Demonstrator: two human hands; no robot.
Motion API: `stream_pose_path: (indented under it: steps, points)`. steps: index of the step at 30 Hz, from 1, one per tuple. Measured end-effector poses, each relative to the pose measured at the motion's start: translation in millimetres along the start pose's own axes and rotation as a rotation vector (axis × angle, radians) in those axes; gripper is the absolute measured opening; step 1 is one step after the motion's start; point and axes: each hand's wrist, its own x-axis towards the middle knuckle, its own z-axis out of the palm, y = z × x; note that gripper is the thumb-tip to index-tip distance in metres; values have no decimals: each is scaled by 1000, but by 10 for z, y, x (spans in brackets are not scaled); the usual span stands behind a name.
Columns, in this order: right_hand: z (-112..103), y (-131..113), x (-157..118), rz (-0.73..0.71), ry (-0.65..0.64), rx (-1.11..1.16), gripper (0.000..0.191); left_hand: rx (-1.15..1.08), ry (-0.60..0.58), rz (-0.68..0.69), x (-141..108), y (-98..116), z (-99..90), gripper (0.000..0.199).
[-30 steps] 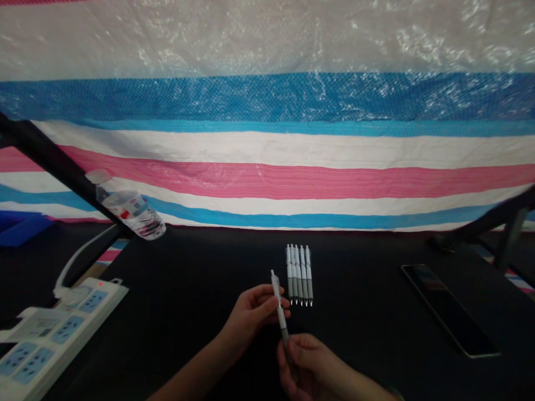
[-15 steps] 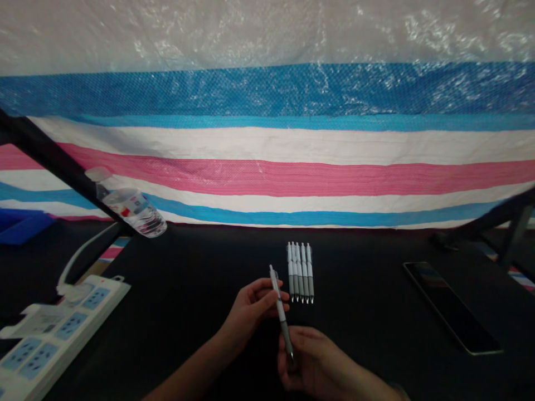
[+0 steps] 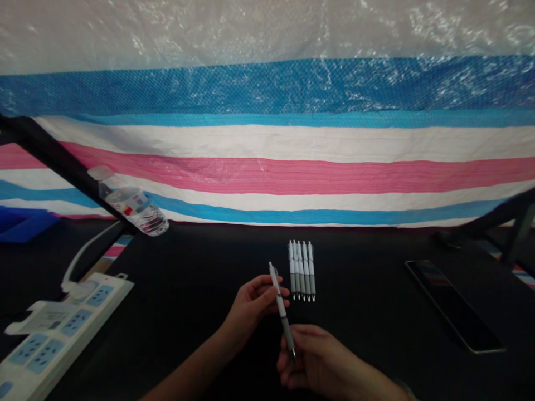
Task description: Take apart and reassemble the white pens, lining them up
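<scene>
A white pen with a grey grip (image 3: pixel 282 312) slants between my two hands, its silver tip pointing down toward me. My left hand (image 3: pixel 251 305) pinches the white upper barrel between thumb and fingers. Around the grey grip near the tip, my right hand (image 3: pixel 313 353) has its thumb and fingers closed. Just beyond my hands, several matching white-and-grey pens (image 3: pixel 301 270) lie side by side in a neat row on the black table (image 3: pixel 200 262), tips toward me.
To the left lies a white power strip (image 3: pixel 71 334) with a plug and cable. Behind it a water bottle (image 3: pixel 144 210) leans by a black frame bar (image 3: pixel 62 167). A dark phone (image 3: pixel 453 306) rests on the right. A blue tray (image 3: pixel 25 225) sits far left; a striped tarp (image 3: pixel 267 139) hangs behind.
The view has shifted very slightly. Both hands keep hold of the pen in nearly the same pose, and the row of pens is unchanged.
</scene>
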Motion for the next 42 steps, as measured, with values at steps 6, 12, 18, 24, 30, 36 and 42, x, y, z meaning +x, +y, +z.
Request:
stream_pose_path:
  steps: [6, 12, 18, 24, 30, 36, 42]
  points:
    - [-25, 15, 3, 21, -9, 3, 37, -2, 9, 6, 12, -16, -24, 43]
    - [-52, 27, 11, 34, -17, 8, 37, -25, 17, 18, 15, -6, -32, 43]
    - [-65, 11, -3, 2, -35, -20, 28, -42, 23, 25, 5, 1, -27, 43]
    - [-67, 2, 4, 28, -31, -51, 35, -51, 43, 28, 13, 15, -11, 44]
    - [-129, 21, 30, 12, -5, -108, 39, -61, 48, 50, -12, 33, 18, 43]
    - [-80, -11, 21, 23, -47, -92, 48, -66, 48, 67, -13, 29, 6, 41]
    - [-67, -5, 25, 37, -36, -152, 40, -75, 35, 56, -20, 14, 17, 41]
